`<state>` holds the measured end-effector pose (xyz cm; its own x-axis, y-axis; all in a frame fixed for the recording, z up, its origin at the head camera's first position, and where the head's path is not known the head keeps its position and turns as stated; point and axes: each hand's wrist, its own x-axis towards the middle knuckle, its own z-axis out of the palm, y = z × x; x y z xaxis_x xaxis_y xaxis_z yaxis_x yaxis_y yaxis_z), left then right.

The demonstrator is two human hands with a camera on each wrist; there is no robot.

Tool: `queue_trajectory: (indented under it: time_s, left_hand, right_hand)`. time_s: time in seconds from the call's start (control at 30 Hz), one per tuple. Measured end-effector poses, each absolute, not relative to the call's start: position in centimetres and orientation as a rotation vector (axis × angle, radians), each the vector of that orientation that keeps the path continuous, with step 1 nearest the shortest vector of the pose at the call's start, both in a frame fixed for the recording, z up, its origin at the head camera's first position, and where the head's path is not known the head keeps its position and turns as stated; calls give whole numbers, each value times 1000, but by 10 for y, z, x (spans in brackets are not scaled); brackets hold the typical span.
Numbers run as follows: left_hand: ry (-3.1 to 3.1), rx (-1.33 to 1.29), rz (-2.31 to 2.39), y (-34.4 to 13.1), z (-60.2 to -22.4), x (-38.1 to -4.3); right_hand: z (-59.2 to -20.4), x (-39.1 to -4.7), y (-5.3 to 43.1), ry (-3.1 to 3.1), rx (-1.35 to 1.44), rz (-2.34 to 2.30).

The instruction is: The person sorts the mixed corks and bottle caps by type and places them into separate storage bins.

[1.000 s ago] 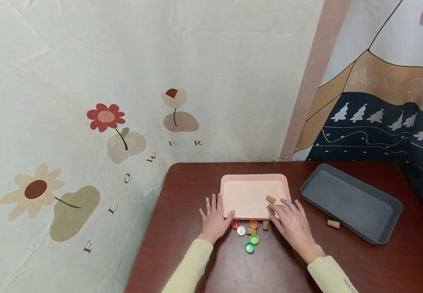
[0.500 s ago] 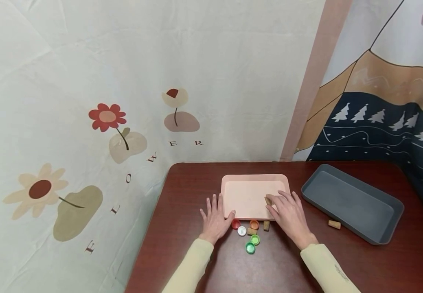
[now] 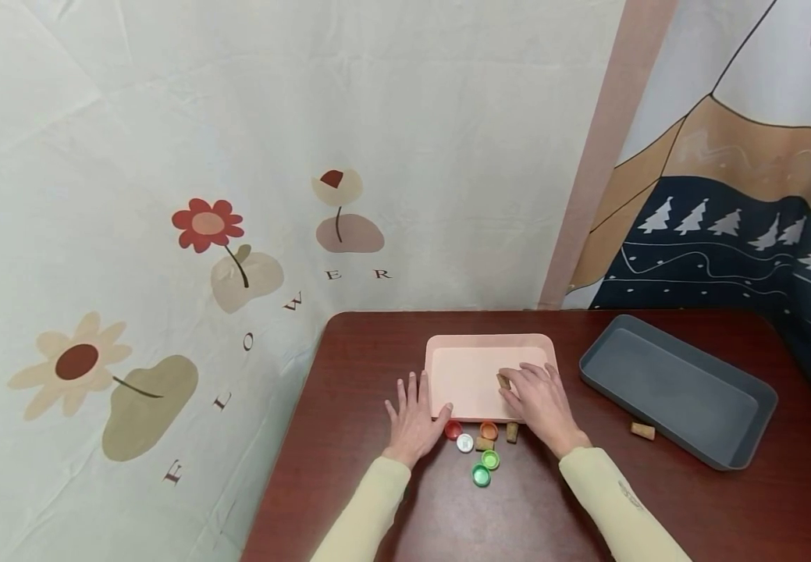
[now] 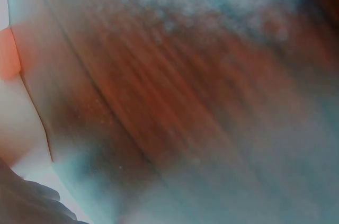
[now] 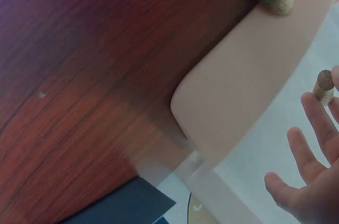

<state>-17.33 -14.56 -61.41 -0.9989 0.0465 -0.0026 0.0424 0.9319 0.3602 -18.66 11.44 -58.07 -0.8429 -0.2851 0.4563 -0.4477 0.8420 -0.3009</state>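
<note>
In the head view my right hand (image 3: 537,400) reaches over the front right of a pink tray (image 3: 461,382). It pinches a wine cork (image 3: 503,381) between thumb and fingertips; the right wrist view also shows this cork (image 5: 324,87), with the other fingers spread. Whether a second cork lies under that hand is hidden. My left hand (image 3: 414,425) rests with straight, spread fingers at the tray's left front corner. Along the front edge sit a red bottle cap (image 3: 453,430), a white cap (image 3: 464,443), an orange cap (image 3: 489,430) and two corks (image 3: 484,444).
Nearer on the table (image 3: 447,523) are a light green cap (image 3: 490,460) and a darker green cap (image 3: 481,475). A grey tray (image 3: 679,390) stands at the right, with a single cork (image 3: 642,431) beside its near side. A printed curtain (image 3: 447,156) hangs behind.
My right hand has moved left over the pink tray with a cork at its fingertips. Two corks showed in the tray earlier; one shows now. The left hand has stayed put.
</note>
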Motion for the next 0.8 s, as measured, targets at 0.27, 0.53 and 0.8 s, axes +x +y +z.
queue_trajectory:
  time_s: [0.27,0.53,0.8]
  left_hand:
    - [3077,85,595,-144,-611,-171]
    - [3073,82,594,-145,-612,-172]
    - [3060,73,569,-146,-614,-174]
  right_hand:
    - [-588,-196,108,-2748,535,499]
    - [-592,-200,102,-2782,548,465]
    - [-593,-200,99,-2843,517,415]
